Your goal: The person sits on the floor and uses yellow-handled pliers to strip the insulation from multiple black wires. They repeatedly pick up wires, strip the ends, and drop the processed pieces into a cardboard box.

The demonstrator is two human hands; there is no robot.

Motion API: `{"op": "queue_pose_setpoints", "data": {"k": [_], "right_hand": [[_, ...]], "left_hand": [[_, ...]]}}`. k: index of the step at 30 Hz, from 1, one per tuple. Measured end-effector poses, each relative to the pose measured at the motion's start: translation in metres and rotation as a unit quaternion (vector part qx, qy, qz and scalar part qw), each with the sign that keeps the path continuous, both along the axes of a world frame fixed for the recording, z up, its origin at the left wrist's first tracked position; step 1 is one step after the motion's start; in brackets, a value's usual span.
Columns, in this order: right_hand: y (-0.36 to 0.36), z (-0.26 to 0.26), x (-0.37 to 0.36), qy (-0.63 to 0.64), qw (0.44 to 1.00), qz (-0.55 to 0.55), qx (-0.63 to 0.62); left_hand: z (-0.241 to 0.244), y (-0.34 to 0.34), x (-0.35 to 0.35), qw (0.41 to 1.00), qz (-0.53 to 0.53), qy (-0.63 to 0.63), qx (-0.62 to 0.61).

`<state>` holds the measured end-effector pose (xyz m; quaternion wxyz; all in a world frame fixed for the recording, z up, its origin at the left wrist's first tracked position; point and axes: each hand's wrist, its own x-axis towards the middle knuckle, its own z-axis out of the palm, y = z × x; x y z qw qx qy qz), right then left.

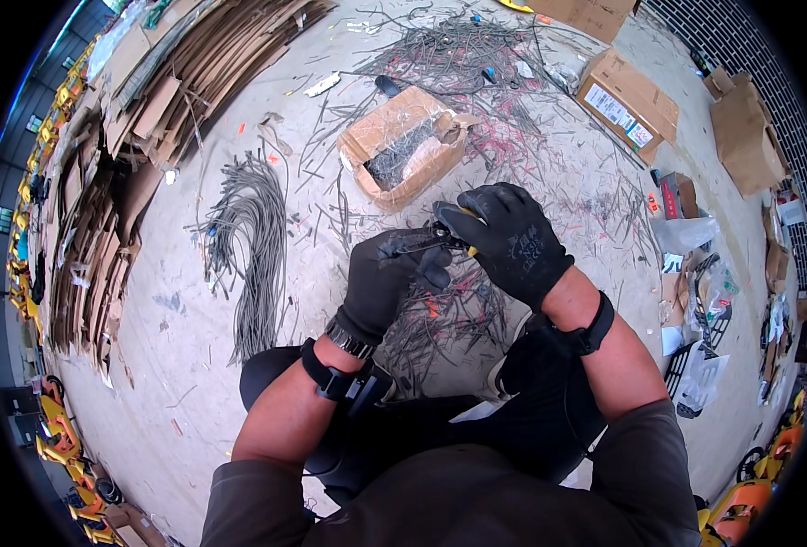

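My right hand (pixel 523 239), in a black work glove, grips a hand tool with black and yellow handles (pixel 470 213), which looks like pliers or cutters. The dark metal head of the tool (pixel 441 234) points left, touching or very close to my left hand (pixel 396 273). That hand is gloved as well, its fingers pinched around a thin dark piece, probably cable; the glove hides most of it. Below both hands, between my shoes, lies a heap of cut grey cable sheathing with red bits (pixel 444 328). Just beyond them stands an open cardboard box (pixel 403 147) with tangled wire-like pieces inside.
A bundle of long grey cables (pixel 260 260) lies on the concrete floor to the left. Flattened cardboard (pixel 191 82) is stacked farther left. More cable scraps (pixel 458 51) spread beyond the box. At right are a closed carton (pixel 627 102) and plastic wrapping (pixel 687 232).
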<state>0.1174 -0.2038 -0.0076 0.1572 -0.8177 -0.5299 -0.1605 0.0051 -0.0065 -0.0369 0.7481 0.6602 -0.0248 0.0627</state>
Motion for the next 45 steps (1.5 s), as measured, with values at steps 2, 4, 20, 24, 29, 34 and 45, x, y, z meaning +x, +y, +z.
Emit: {"op": "queue_pose_setpoints", "data": {"k": [2, 4, 20, 24, 29, 34, 45], "right_hand": [[-0.001, -0.003, 0.001, 0.011, 1.000, 0.007, -0.003], [-0.001, 0.002, -0.001, 0.043, 0.999, -0.005, -0.029], [0.001, 0.000, -0.010, 0.358, 0.934, 0.008, -0.001], [0.004, 0.013, -0.015, 0.463, 0.886, -0.002, -0.006], [0.006, 0.023, -0.015, 0.573, 0.818, -0.042, -0.032], [0.004, 0.018, -0.016, 0.643, 0.765, -0.031, 0.005], [0.002, 0.027, -0.021, 0.793, 0.606, 0.019, 0.061]], "left_hand": [[-0.002, -0.003, -0.001, 0.999, -0.001, 0.032, -0.017], [0.001, 0.003, 0.004, 0.987, 0.045, -0.046, 0.148], [-0.008, -0.008, -0.001, 0.991, 0.091, 0.010, 0.094], [-0.002, -0.006, -0.002, 0.993, 0.086, 0.001, 0.077], [0.005, -0.003, -0.002, 0.995, 0.071, 0.023, 0.058], [0.006, -0.002, -0.002, 0.998, 0.061, 0.015, 0.020], [0.013, 0.002, -0.002, 0.999, 0.041, 0.006, 0.006]]}}
